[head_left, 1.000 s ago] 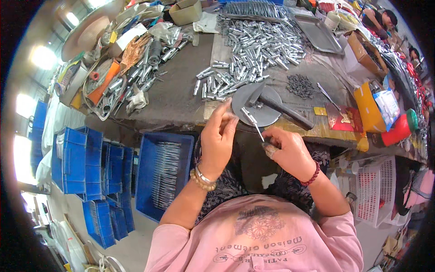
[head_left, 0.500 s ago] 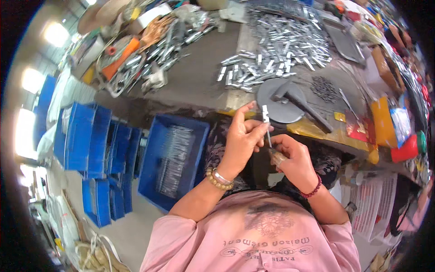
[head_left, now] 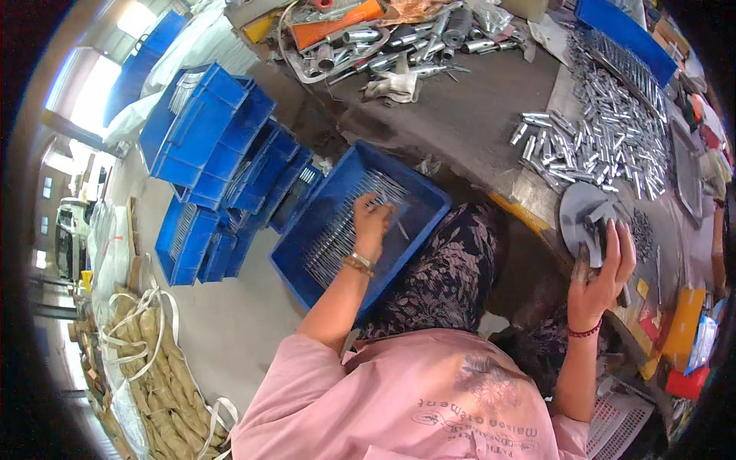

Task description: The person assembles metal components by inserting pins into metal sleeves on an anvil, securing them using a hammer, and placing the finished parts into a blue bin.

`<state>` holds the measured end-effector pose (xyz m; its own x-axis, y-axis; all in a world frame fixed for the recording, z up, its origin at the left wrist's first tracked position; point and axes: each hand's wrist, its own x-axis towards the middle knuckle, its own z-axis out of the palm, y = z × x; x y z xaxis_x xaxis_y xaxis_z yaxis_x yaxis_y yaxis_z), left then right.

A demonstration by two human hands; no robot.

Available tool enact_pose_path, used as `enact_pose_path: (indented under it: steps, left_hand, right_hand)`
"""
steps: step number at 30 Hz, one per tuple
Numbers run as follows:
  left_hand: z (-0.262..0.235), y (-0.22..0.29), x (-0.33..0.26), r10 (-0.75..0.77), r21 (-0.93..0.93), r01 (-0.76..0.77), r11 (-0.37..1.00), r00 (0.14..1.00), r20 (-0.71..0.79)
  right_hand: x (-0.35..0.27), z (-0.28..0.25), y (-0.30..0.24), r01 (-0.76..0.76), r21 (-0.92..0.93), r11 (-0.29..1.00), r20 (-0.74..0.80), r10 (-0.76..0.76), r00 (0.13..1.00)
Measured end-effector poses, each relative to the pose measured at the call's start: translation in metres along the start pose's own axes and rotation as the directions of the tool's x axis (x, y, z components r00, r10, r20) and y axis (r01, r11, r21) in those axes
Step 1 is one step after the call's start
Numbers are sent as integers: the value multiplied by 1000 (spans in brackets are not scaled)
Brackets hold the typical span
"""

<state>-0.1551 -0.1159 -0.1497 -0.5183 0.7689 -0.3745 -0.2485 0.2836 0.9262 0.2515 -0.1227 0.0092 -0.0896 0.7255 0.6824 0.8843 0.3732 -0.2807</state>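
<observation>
My left hand (head_left: 371, 228) is over the blue plastic bin (head_left: 422, 201), its fingers curled together. What they hold, if anything, I cannot make out. Rows of thin metal rods (head_left: 326, 249) lie in the bin, and one loose rod (head_left: 403, 231) shows just beside the hand. My right hand (head_left: 598, 287) is raised at the bench edge with fingers stretched and thumb apart. It partly covers a hammer (head_left: 608, 210) that rests on a round grey metal disc (head_left: 572, 218). Behind the disc spreads a heap of short silver metal tubes (head_left: 606, 146).
Stacked blue bins (head_left: 211, 146) stand on the floor at left. Tools and metal parts (head_left: 406, 46) crowd the far bench. Small dark pins (head_left: 642, 234) lie right of the disc. Beige sacks (head_left: 153, 360) are at lower left, a white perforated basket (head_left: 617, 418) at lower right.
My hands have separated. The left moved from in front of the disc to over the blue bin; the right let go of the thin rod's lower part and rose to the hammer. The view turned left.
</observation>
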Motion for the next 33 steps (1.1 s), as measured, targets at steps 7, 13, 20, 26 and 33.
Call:
enact_pose_path:
  steps: [7, 13, 20, 26, 33]
  left_hand:
    - [-28, -49, 97, -44, 44, 55, 998, 976, -213]
    - [-16, -86, 175, -59, 72, 82, 994, 960, -273]
    - [-74, -146, 217, 411, 573, -166, 803, 850, -330]
    - [33, 39, 105, 616, 82, -614, 785, 760, -207]
    - [151, 188, -35, 690, 266, -872, 411, 488, 535]
  right_hand:
    - [0, 3, -4, 45, -75, 996, -16, -46, 999]
    - [3, -1, -6, 28, -65, 997, -6, -28, 1000]
    - [1, 1, -3, 36, 10, 999, 13, -36, 999]
    - [-3, -6, -3, -31, 14, 999, 1, 31, 1000]
    - [7, -9, -8, -26, 174, 984, -10, 28, 1000]
